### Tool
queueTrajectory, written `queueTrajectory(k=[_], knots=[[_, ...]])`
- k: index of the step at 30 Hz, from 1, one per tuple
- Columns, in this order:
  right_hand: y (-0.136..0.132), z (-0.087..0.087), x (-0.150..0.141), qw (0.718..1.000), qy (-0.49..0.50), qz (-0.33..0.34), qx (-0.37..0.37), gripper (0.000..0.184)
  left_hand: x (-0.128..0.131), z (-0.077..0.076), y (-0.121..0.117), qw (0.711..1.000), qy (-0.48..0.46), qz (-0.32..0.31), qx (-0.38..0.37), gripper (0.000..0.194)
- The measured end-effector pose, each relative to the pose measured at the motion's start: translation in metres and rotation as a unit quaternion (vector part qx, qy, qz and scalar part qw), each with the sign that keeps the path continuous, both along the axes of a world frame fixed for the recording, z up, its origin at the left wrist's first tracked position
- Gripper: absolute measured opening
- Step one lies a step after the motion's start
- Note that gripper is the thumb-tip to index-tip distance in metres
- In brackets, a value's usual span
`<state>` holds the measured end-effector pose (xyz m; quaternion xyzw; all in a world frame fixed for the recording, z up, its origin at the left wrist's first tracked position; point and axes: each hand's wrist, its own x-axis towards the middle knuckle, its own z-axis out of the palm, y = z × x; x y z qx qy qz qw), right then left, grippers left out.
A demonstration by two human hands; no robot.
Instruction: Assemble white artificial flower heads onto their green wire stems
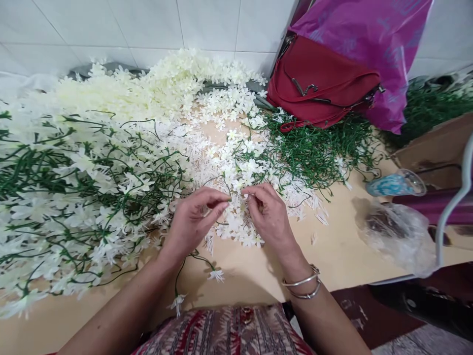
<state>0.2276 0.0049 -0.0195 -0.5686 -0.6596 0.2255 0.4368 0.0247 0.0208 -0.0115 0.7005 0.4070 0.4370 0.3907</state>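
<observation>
My left hand (195, 217) pinches a green artificial flower stem between thumb and forefinger, its tip just showing at the fingertips. Below that hand hang thin green branches ending in white artificial flowers (216, 274). Close by on the right, a small gap away, my right hand (268, 212) is closed in a pinch; a tiny pale bit shows at its fingertips, too small to name. Under and behind both hands lie loose white blossoms (242, 172) and thin white stamen-like pieces (195, 148).
Finished-looking white flower sprays (92, 197) are heaped at left, cream blossoms (155, 84) along the tiled wall. Green stems (314, 148) lie at right below a red handbag (321, 74) and purple plastic bag (369, 39). A plastic cup (397, 183) and clear bag (399, 234) stand near the right edge.
</observation>
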Motion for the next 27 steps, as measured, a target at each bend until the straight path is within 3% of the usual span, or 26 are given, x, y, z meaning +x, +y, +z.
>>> queueTrajectory(k=[3, 6, 13, 18, 21, 24, 27], knots=[[0.000, 0.001, 0.000, 0.999, 0.009, -0.044, -0.017, 0.018, 0.002, -0.001, -0.001, 0.988, 0.111, -0.076, 0.075, 0.013], [-0.002, 0.003, -0.001, 0.993, 0.066, -0.092, -0.035, 0.006, 0.007, -0.002, -0.003, 0.983, 0.138, -0.052, 0.110, 0.019], [-0.006, 0.006, -0.010, 0.986, 0.153, 0.018, -0.063, 0.006, 0.015, -0.003, -0.005, 0.995, 0.072, 0.028, 0.061, 0.013], [-0.001, 0.002, -0.011, 0.999, 0.042, -0.021, -0.027, 0.005, 0.013, -0.010, -0.005, 0.993, -0.010, 0.113, -0.044, 0.013], [0.001, -0.001, -0.012, 0.998, -0.027, -0.030, -0.051, 0.008, 0.012, -0.015, -0.004, 0.989, -0.033, 0.128, -0.068, 0.016], [0.000, 0.000, -0.012, 0.998, -0.005, -0.018, -0.063, 0.007, 0.012, -0.018, -0.004, 0.988, -0.030, 0.130, -0.072, 0.019], [-0.003, 0.002, -0.012, 0.996, 0.077, -0.021, -0.050, 0.004, 0.013, -0.020, -0.003, 0.988, -0.030, 0.132, -0.074, 0.021]])
